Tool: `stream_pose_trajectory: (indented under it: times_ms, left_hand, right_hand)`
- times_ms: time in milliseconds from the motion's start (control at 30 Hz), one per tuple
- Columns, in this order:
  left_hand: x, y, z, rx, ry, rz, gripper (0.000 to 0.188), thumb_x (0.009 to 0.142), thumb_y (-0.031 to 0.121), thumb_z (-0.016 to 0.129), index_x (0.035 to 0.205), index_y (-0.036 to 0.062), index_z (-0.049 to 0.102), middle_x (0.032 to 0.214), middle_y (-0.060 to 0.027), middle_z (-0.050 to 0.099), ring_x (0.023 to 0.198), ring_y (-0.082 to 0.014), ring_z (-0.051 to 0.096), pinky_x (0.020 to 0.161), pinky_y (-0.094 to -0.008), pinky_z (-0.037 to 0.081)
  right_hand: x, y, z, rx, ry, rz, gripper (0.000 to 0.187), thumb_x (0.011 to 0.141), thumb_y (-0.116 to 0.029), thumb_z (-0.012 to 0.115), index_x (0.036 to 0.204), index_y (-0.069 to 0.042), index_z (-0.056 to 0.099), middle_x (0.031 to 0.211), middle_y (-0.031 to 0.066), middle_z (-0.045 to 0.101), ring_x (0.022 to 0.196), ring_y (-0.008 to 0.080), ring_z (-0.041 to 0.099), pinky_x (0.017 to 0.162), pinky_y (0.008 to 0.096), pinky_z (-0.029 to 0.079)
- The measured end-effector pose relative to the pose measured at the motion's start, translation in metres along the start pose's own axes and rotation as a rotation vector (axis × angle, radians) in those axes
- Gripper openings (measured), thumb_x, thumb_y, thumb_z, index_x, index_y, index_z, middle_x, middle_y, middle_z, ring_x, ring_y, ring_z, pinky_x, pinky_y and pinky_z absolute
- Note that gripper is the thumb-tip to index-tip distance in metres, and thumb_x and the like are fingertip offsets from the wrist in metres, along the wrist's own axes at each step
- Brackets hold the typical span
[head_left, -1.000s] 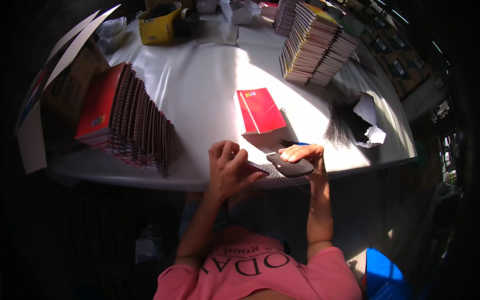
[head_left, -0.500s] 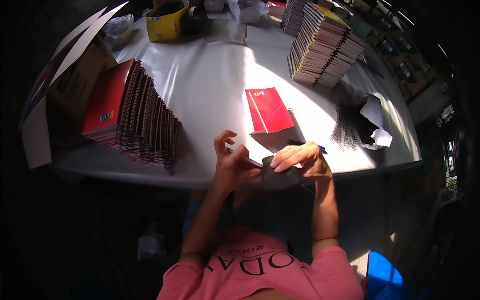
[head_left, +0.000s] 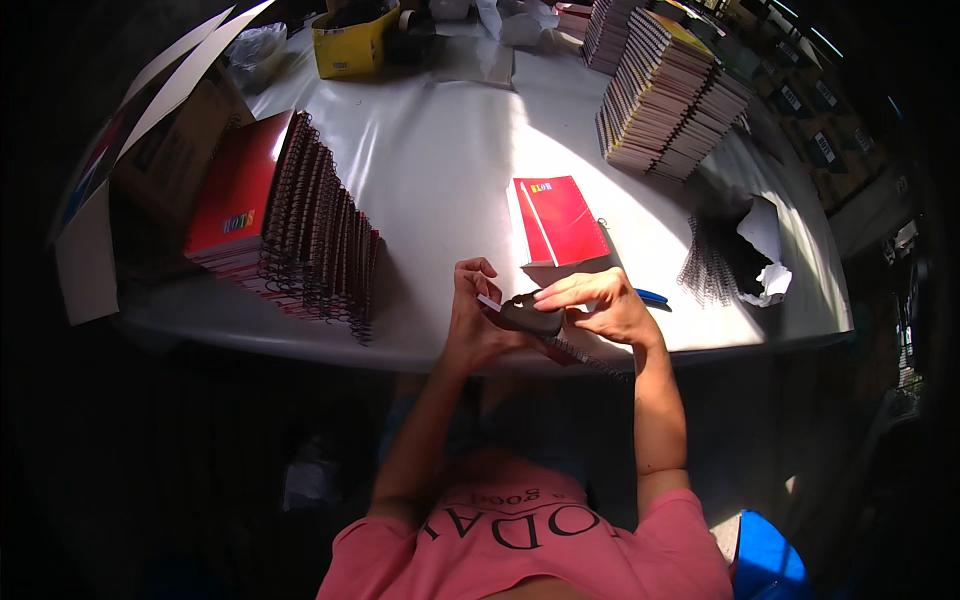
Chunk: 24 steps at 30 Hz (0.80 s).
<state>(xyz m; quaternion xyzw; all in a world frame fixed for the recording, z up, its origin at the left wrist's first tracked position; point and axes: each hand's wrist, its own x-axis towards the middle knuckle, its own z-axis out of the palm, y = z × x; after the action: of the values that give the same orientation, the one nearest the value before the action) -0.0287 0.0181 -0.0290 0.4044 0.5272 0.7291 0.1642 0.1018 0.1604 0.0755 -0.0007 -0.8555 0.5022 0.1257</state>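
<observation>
— What do we see?
— At the desk's [head_left: 420,200] near edge, we see a left hand [head_left: 474,320], fingers curled around a booklet [head_left: 489,302], and a right hand [head_left: 606,305], fingers pinching a dark flat piece [head_left: 530,320] near a wire coil [head_left: 590,363].
— And beyond?
— We spot a red notebook [head_left: 565,224].
</observation>
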Motion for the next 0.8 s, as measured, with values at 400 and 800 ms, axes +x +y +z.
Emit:
stream_pose_trajectory:
  times_ms: [400,800]
  left_hand:
    - [-0.005,-0.001,-0.004,-0.034,-0.029,0.019,0.078,0.055,0.020,0.091,0.099,0.0081,0.027,0.103,-0.0076,0.034,0.086,-0.0130,0.042,0.076,-0.0268,0.042]
    - [-0.011,0.004,-0.018,-0.227,-0.026,-0.131,0.022,0.082,0.003,0.068,0.099,0.0014,0.053,0.098,-0.0043,0.053,0.093,-0.0106,0.051,0.083,-0.0250,0.043]
  right_hand:
    - [0.013,-0.013,0.016,0.007,-0.024,0.003,0.038,0.065,0.011,0.060,0.095,-0.010,0.074,0.098,0.0067,0.071,0.086,0.0180,0.067,0.074,0.0268,0.053]
    - [-0.050,0.038,-0.033,-0.511,0.594,0.319,0.058,0.078,-0.026,0.072,0.127,-0.004,0.053,0.129,0.0183,0.053,0.121,0.0317,0.049,0.102,0.0382,0.039]
